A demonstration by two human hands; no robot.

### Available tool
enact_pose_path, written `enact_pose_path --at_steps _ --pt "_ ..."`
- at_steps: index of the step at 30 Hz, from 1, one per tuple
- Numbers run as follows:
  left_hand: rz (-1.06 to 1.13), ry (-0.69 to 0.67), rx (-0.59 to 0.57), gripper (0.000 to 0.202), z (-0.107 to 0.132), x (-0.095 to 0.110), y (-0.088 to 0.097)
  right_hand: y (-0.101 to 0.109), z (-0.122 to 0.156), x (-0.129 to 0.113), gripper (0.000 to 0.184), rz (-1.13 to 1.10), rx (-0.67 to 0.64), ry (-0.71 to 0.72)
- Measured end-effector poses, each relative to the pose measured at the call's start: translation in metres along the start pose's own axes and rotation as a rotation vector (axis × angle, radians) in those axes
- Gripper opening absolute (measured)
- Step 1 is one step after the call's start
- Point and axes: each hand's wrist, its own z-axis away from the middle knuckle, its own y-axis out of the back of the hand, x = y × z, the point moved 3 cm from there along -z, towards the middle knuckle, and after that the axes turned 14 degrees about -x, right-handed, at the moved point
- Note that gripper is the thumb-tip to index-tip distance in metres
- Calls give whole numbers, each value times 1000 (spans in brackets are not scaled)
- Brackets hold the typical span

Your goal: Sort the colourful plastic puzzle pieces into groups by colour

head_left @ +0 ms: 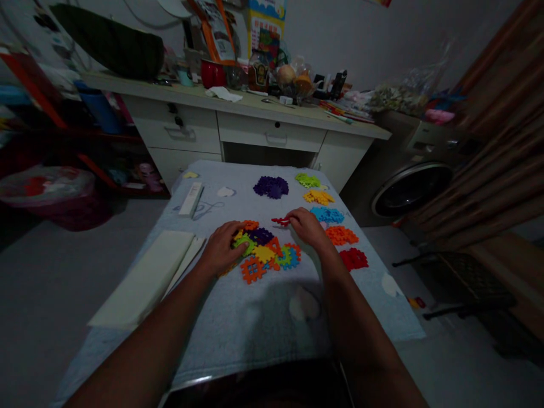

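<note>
My right hand [305, 225] pinches a red plastic building piece [280, 221] just above the cloth. My left hand [225, 245] rests against the left side of a mixed heap of interlocking pieces, its thumb over a green piece [245, 245]; whether it grips one I cannot tell. The heap also holds an orange square piece [253, 270], a yellow piece [264, 254] and a dark purple piece [260, 234]. Sorted piles line the right side: green [307, 180], yellow [318, 197], blue [327, 215], orange [341, 235] and red [353, 259]. A purple pile [271, 187] lies at the back.
A blue cloth [255, 334] covers the table. On its left lie a white box [191, 199] and a folded pale sheet [144, 277]. Behind stands a white desk [255, 127] crowded with items; a washing machine [408, 170] is at right and a bin [55, 195] at left.
</note>
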Motion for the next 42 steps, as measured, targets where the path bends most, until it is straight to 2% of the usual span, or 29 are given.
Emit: enact_pose_path --at_steps 2,7,10,13,17,21,25,31,35,39,42 --pt "0 12 -6 51 0 1 0 18 19 14 22 -71 -4 0" --pt "-8 22 -8 52 0 2 0 54 84 61 15 -250 36 -121" --pt "-27 11 5 52 0 1 0 64 119 88 15 -332 12 -182" --pt "-45 14 12 54 -1 -1 0 64 145 110 20 -404 -10 -237" --pt "-68 35 -6 54 -1 0 1 58 160 125 24 -504 -97 -249" --pt "-88 29 -20 52 -1 3 3 57 164 132 25 -595 -138 -261" --pt "-91 20 -21 53 0 3 2 54 161 138 18 -534 -219 -275" --pt "-106 9 -12 54 -1 1 2 43 155 132 15 -327 -154 -265" --pt "-110 8 -17 56 -1 -1 0 44 150 114 13 -76 -1 -294" --pt "-105 20 -6 56 -1 -1 -1 46 137 86 10 76 145 -274" --pt "-100 20 -3 54 -1 0 -1 34 116 51 14 5 59 -118"
